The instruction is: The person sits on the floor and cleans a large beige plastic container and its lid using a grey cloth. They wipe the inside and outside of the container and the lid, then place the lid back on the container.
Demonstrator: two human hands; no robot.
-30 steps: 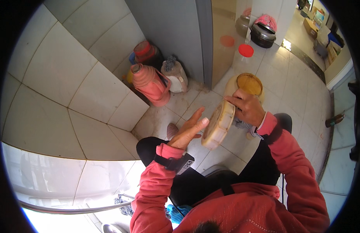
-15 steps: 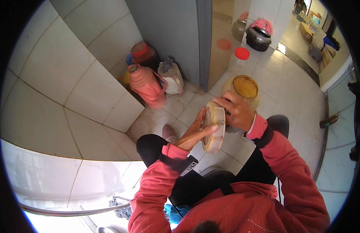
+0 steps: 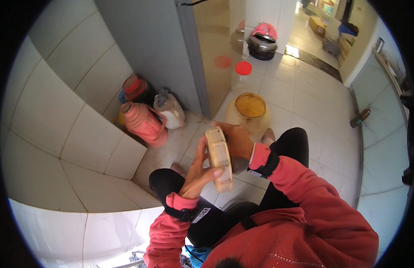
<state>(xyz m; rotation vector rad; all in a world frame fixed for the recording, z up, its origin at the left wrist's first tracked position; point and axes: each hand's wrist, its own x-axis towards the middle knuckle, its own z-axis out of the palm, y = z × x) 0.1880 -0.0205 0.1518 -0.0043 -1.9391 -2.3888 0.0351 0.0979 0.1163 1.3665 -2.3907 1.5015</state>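
Observation:
A round, yellowed white lid (image 3: 219,161) with a ridged rim stands on edge between my hands, above my knees. My left hand (image 3: 199,175) grips its rim, thumb on the near side and fingers along the left face. My right hand (image 3: 237,138) is curled against the lid's far right side. Its fingertips are partly hidden behind the lid, so what they hold cannot be made out. A dull grey thing (image 3: 238,166) shows just below that hand; its kind is unclear. Beyond stands a big round yellowish jar (image 3: 236,114), its mouth uncovered.
At left stand a pink thermos flask (image 3: 146,125), a whitish jug (image 3: 170,112) and a dark red-topped container (image 3: 136,89). Past the jar are a clear red-lidded jar (image 3: 243,69) and a metal pot (image 3: 262,47). A bottle (image 3: 361,117) is by the right wall.
The view has swung, so the room sits further left and lower. My right fingers have moved from the lid's top edge to behind its right side. The left hand keeps its grip.

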